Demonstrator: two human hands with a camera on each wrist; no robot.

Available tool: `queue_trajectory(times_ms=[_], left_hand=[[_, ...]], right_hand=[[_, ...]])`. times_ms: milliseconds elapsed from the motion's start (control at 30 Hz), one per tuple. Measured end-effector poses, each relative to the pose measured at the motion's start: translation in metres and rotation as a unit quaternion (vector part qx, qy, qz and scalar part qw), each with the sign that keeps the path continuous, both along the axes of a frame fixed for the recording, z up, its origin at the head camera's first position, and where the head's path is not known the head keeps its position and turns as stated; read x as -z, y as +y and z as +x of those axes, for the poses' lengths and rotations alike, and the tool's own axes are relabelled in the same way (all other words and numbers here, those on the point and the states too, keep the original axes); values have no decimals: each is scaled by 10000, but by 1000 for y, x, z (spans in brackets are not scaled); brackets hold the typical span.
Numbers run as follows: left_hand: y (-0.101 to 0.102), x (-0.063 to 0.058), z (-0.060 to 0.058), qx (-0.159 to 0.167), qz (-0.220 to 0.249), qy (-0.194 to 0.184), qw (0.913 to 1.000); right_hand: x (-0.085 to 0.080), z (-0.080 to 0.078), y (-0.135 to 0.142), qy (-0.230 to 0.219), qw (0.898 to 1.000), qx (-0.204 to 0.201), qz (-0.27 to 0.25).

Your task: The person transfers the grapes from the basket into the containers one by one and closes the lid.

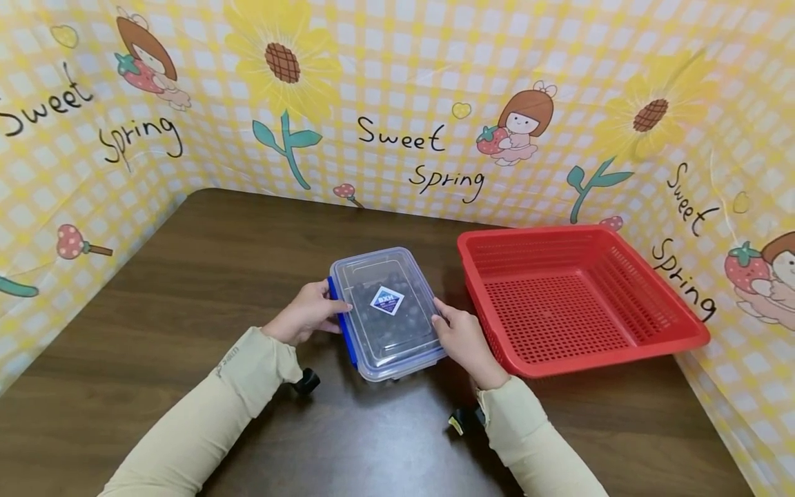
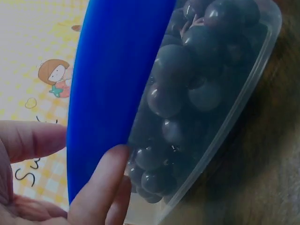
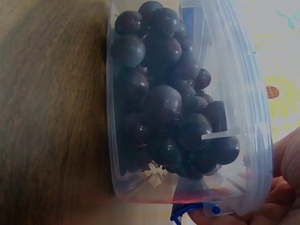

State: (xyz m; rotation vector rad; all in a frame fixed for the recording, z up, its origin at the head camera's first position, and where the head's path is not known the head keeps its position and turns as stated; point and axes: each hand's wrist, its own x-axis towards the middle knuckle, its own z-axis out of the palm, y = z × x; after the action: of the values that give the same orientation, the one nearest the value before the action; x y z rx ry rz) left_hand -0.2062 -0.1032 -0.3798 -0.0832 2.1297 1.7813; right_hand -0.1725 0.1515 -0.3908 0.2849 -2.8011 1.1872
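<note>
A clear lidded food container (image 1: 391, 352) with a diamond label holds dark round grapes (image 2: 171, 61), seen through its walls. My left hand (image 1: 308, 312) grips its left side, thumb at the lid's edge, fingers on the long blue clasp (image 2: 117, 89). On the opposite side my right hand (image 1: 462, 338) grips the container, thumb by the lid's rim and fingers partly hidden behind the edge. In the right wrist view, a blue clip (image 3: 194, 208) sticks out beside the right fingertips. The lid (image 1: 381, 276) covers the top.
A red plastic basket (image 1: 559, 304) with a mesh bottom stands to the right, close to the right hand. Under everything is a dark wooden table (image 1: 248, 238). A yellow checked cloth (image 1: 410, 90) with printed flowers rises behind and along both sides.
</note>
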Motion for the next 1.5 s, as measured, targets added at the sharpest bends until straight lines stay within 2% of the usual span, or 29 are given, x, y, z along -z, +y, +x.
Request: queue_trajectory(times_ms=[133, 300, 500, 767, 900, 1067, 1200, 1300, 1500], left_hand=[[4, 3, 0, -223, -277, 140, 9993], [9, 5, -3, -460, -369, 208, 9980], [10, 4, -5, -481, -556, 35, 9973], [8, 5, -8, -473, -590, -93, 9971], [6, 4, -9, -439, -643, -3, 9970], [9, -1, -4, -101, -854, 198, 9961], [13, -4, 1, 156, -867, 103, 9961], [13, -6, 0, 211, -914, -16, 9956], [13, -11, -5, 72, -1034, -54, 9946]], right_hand=[[0, 2, -3, 65, 10000, 1, 36], [1, 2, -4, 197, 9998, -23, 73], [2, 2, -7, 351, 9991, -144, 175], [2, 5, -11, 201, 9997, -102, 78], [2, 5, -11, 188, 9997, -99, 92], [0, 5, -9, 288, 9995, -39, 151], [0, 5, -9, 316, 9993, -47, 191], [-1, 4, -9, 301, 9994, -34, 187], [-2, 1, -10, 147, 9998, -93, 74]])
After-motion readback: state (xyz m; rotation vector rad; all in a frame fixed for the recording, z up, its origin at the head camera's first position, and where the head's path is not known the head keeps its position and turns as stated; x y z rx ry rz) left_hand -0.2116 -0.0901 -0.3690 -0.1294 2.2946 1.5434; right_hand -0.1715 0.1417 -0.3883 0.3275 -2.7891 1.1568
